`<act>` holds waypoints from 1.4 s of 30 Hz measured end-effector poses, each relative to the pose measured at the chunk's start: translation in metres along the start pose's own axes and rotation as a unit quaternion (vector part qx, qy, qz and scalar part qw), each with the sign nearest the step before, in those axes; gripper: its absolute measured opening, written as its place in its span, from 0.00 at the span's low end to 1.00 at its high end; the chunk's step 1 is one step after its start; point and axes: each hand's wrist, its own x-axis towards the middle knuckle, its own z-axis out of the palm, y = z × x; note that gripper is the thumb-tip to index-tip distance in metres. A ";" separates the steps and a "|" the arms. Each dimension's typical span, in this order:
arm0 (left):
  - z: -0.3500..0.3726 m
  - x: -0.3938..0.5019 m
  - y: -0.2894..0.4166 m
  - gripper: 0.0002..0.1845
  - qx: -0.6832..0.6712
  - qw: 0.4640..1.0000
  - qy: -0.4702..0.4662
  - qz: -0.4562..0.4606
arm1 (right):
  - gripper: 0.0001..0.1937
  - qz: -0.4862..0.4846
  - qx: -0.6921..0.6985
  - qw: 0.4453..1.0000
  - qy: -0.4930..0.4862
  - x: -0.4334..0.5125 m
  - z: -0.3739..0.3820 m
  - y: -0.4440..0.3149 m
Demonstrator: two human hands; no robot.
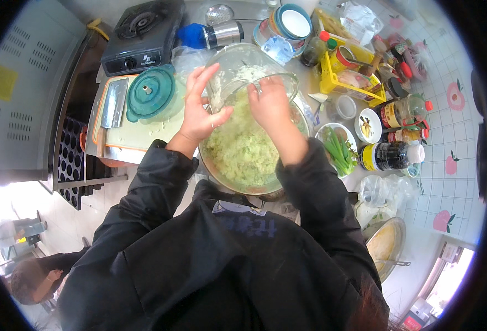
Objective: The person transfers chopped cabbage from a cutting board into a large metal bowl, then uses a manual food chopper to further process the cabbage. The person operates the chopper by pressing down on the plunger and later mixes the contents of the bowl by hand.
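A clear bowl (237,62) with pale residue on its inside is tilted over a larger bowl (254,190). Shredded or chopped pale green vegetable (243,153) fills much of the large bowl, and some lies at the tilted mouth of the upper one. Beside the clear bowl's left wall is my left hand (200,105), fingers spread and thumb held out, with bits of food stuck to the skin. My right hand (270,101) reaches into the tilted bowl at its right rim. Its curled fingers are partly hidden, so what they grip cannot be told.
On the left, a cleaver (114,103) and a teal-lidded container (150,95) lie on a cutting board (144,136), below a gas stove (142,35). Bottles (392,155), a yellow basket (330,82) and a plate of green onions (338,151) crowd the right. Another person (40,277) is at lower left.
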 end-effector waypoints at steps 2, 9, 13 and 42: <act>0.004 0.000 0.000 0.48 0.004 1.000 0.008 0.014 | 0.12 0.022 -0.012 0.999 -0.037 0.009 0.015 -0.003; -0.004 0.009 -0.009 0.47 0.026 0.996 0.048 0.071 | 0.09 -0.115 0.177 0.977 -0.012 -0.032 0.029 -0.005; -0.014 0.012 -0.016 0.46 0.048 0.993 0.078 0.069 | 0.08 -0.128 0.117 0.975 -0.136 -0.053 -0.012 0.006; -0.003 0.017 -0.003 0.51 -0.211 0.977 0.028 -0.030 | 0.16 -0.002 0.319 0.945 -0.067 0.026 -0.021 -0.054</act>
